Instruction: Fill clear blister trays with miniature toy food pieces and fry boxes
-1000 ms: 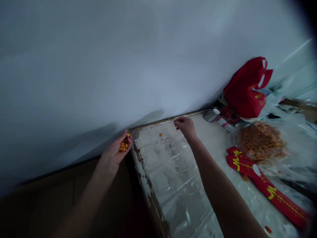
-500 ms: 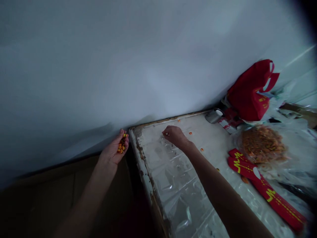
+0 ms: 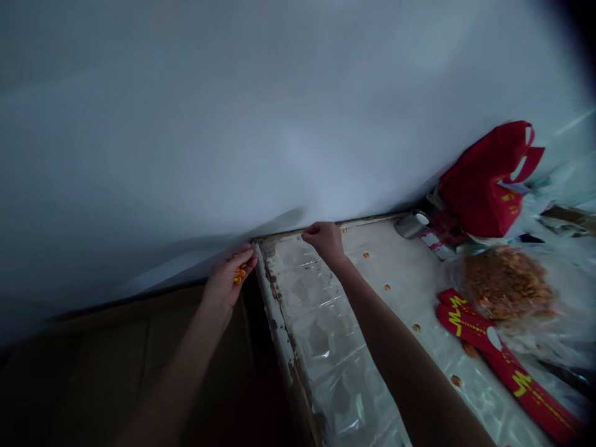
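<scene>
My left hand [image 3: 223, 282] is cupped beside the table's left corner, its fingers curled around several small orange-and-yellow pieces [image 3: 239, 274]. Over the far edge of the table [image 3: 321, 279], my right hand [image 3: 326, 241] has thumb and fingers pinched together; whatever is between them cannot be made out. Several similar orange pieces lie spaced out in a line on the tabletop, among them one piece [image 3: 365, 254] right of my right hand and another piece [image 3: 456, 380] nearer to me.
Clear plastic film covers the table. At right lie red strips with yellow marks [image 3: 493, 341] and a clear bag of brown-orange bits [image 3: 510, 282]. Farther back stand a metal cup [image 3: 412, 225] and a red bag [image 3: 487, 180]. A pale wall [image 3: 279, 124] runs behind.
The view has shifted, moving the table's contents right and slightly down. My right hand has moved toward the table's far edge, still pinched. My left hand has come closer to the corner, keeping its pieces.
</scene>
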`<state>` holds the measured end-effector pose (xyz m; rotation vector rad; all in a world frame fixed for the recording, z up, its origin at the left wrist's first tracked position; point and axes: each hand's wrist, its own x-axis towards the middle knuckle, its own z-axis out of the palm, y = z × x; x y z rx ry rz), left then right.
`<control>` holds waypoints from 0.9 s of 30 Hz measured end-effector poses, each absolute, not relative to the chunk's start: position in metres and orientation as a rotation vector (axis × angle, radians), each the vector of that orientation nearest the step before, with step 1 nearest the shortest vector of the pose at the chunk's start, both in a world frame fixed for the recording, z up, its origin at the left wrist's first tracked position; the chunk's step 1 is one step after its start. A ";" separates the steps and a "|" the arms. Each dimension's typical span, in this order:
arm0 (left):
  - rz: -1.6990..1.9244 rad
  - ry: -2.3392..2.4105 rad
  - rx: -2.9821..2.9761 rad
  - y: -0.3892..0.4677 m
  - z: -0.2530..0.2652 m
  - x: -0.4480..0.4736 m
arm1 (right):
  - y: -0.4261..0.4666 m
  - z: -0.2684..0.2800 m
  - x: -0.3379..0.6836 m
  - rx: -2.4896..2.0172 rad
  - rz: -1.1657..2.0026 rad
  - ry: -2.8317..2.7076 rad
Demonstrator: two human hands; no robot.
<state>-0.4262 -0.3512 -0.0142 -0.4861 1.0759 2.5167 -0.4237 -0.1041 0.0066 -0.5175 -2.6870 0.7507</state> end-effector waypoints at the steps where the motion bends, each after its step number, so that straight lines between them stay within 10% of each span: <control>1: 2.517 1.061 -0.492 -0.350 -0.014 -0.425 | -0.107 0.004 -0.430 -0.519 0.697 -2.722; 10: 2.450 0.951 -0.487 -0.343 -0.012 -0.424 | -0.123 -0.009 -0.437 -0.349 0.306 -2.945; 27: 2.386 0.977 -0.150 -0.278 0.009 -0.382 | -0.140 0.050 -0.348 -0.312 2.145 -2.220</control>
